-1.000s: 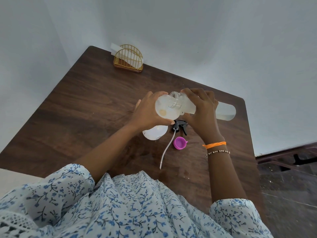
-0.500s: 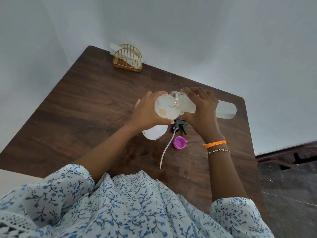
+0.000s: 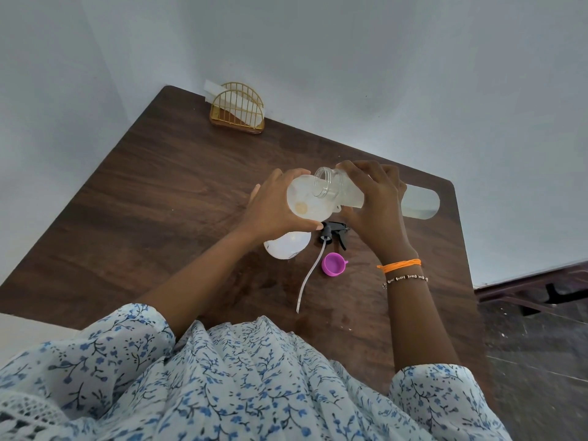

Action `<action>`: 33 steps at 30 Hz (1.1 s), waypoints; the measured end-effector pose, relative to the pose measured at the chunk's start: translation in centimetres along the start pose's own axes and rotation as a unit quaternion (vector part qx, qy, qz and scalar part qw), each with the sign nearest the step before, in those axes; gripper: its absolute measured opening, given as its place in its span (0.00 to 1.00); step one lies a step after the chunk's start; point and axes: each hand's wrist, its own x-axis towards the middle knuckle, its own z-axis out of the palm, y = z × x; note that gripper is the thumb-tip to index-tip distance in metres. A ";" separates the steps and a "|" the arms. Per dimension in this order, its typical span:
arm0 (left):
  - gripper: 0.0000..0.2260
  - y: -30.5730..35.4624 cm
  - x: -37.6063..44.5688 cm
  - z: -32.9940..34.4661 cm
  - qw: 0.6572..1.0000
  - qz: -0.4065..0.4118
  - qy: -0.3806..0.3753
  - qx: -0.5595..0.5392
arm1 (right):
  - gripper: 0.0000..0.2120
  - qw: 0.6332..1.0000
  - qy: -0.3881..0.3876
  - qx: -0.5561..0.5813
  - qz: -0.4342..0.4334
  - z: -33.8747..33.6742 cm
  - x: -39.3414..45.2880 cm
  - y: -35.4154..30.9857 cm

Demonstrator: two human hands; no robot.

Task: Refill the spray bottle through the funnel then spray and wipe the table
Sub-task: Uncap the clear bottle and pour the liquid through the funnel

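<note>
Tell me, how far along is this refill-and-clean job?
Done: the spray head is off and lies on the table beside a purple cap. In hand: the right hand tips a clear bottle over the funnel, which the left hand holds on the spray bottle. Left: refitting the head, spraying, wiping. No cloth shows.

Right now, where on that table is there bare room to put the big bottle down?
The wide left side of the table, between the gold rack and the left hand, is bare. It is crowded near the spray head and pink cap.
</note>
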 end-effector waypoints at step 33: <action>0.39 0.2 -0.2 -0.2 1.000 -0.003 -0.004 -0.001 | 0.27 1.000 0.009 0.001 0.008 -0.1 -0.1 0.5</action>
